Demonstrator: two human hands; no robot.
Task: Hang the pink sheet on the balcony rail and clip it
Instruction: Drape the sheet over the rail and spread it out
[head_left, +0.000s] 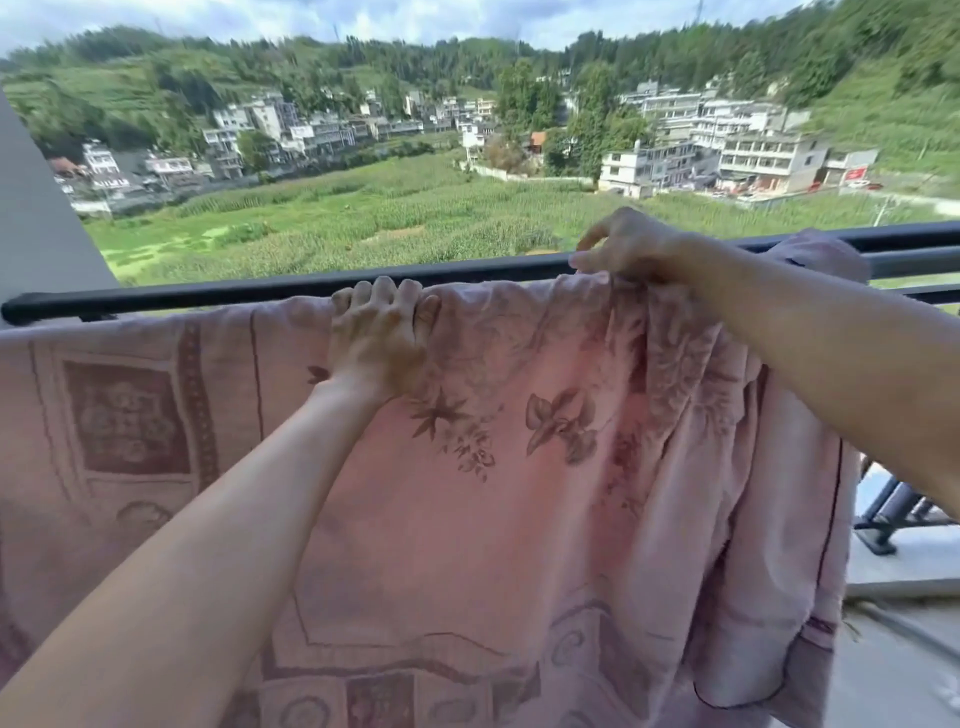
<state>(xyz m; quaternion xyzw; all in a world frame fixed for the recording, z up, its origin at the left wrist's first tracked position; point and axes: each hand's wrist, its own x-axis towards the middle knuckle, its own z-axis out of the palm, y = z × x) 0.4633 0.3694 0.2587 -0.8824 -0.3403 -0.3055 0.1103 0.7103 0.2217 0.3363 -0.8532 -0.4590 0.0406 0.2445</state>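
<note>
The red sign (856, 173) on a far building is too small for us to read. The pink sheet (519, 493) is hanging over the black balcony rail (208, 293), showing faded flower and leaf prints in the middle and darker boxed border panels at the left and bottom, and bunching into folds on the right. Our left hand (382, 338) is curling its fingers over the top edge, and our right hand (631, 249) is gripping the bunched fabric at the rail.
</note>
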